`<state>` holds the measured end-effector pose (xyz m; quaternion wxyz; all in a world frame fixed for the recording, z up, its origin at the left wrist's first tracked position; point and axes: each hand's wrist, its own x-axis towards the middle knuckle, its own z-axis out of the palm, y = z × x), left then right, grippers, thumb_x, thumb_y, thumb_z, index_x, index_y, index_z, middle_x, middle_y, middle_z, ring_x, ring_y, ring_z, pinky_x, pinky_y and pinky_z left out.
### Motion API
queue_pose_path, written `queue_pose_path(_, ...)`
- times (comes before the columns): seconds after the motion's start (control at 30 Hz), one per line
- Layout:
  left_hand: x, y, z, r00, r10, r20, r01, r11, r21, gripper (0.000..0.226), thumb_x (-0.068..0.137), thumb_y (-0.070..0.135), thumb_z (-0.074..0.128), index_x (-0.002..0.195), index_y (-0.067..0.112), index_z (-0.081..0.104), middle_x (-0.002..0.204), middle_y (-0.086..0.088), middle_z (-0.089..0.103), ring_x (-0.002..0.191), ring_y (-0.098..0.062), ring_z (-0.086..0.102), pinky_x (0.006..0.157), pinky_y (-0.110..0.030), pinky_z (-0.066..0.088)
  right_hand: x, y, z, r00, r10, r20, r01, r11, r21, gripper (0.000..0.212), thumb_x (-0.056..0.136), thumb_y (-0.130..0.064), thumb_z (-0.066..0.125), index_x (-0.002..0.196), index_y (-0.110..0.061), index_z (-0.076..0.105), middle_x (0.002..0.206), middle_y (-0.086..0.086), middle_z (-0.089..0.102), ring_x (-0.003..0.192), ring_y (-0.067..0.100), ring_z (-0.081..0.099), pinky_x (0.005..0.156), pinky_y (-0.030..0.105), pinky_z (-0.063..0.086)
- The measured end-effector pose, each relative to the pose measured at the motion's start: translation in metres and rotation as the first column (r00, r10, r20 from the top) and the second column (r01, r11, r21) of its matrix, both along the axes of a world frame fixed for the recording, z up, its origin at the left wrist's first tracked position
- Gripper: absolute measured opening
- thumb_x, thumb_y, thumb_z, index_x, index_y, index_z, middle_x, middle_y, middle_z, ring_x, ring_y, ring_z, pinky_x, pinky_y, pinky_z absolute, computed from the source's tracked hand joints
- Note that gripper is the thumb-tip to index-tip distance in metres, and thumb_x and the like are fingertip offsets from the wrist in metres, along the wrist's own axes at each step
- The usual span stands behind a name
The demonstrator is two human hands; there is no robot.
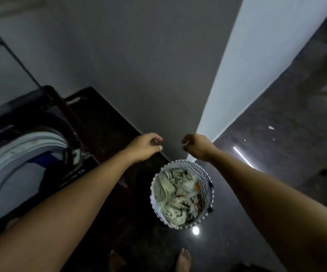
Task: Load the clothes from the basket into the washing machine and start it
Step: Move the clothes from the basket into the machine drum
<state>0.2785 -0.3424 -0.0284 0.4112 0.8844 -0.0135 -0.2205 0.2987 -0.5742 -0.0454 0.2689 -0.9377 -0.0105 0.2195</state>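
At the bottom edge of the frame a bare foot (183,259) is standing on the dark, glossy floor (237,222), which is reflecting a small round spot of light (195,230) just below the basket. Both bare forearms are reaching up from the lower corners toward the middle of the frame. Between them, slightly right of centre and low in the picture, the round basket (155,205) is sitting upright on the floor, its white wall showing a wavy pattern, and pale, crumpled clothes (175,193) with dark and orange flecks are filling it. Above the basket, the left hand (146,147) is hovering with its fingers curling in toward the palm and the thumb lying against them, nothing showing in its grasp. The right hand (196,146) is hovering just beside it, apart from it, likewise curling into a loose fist and gripping nothing that can be made out, though blur is softening the fingertips. At the left edge of the frame the top-loading washing machine (74,171) is standing open, its pale drum ring (0,173) facing up and blue and white laundry (28,167) lying inside. Its lid (3,75) is standing raised in the upper left. Farther back a grey wall (139,65) is filling the upper middle of the frame.
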Motion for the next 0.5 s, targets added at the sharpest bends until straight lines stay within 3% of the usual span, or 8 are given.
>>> queue_pose_path(0.23,-0.014,-0.061,-0.142,0.979,-0.096,-0.182,0.112,0.991,0.078,0.033,0.091,0.025,0.071,0.123,0.020,0.067,0.126,-0.005,0.064,0.111,-0.019,0.064,0.099,-0.037,0.052,-0.029,-0.059,-0.137,0.986,-0.042,-0.160,0.044,0.999,0.010,0.029,0.088,-0.028,0.065,0.117,-0.022,0.070,0.115,0.006,0.073,0.106,0.026,0.068,0.090,0.034,0.055)
queue_pose_path(0.37,-0.026,-0.068,-0.236,0.954,-0.049,-0.296,0.089,0.988,0.124,0.032,0.090,0.025,0.071,0.122,0.025,0.066,0.131,-0.004,0.060,0.113,-0.020,0.062,0.099,-0.036,0.051,-0.045,-0.067,-0.227,0.968,-0.020,-0.251,0.022,1.000,0.008,0.039,0.091,-0.029,0.065,0.129,-0.019,0.064,0.126,0.008,0.068,0.116,0.028,0.063,0.092,0.030,0.048)
queue_pose_path(0.5,-0.036,-0.065,-0.313,0.923,-0.027,-0.385,0.102,0.979,0.176,0.036,0.091,0.029,0.068,0.127,0.027,0.062,0.135,-0.002,0.058,0.117,-0.019,0.061,0.097,-0.031,0.049,-0.052,-0.066,-0.303,0.966,0.024,-0.259,-0.028,1.000,-0.014,0.053,0.092,-0.035,0.064,0.141,-0.017,0.054,0.139,0.009,0.060,0.124,0.029,0.058,0.098,0.035,0.047)
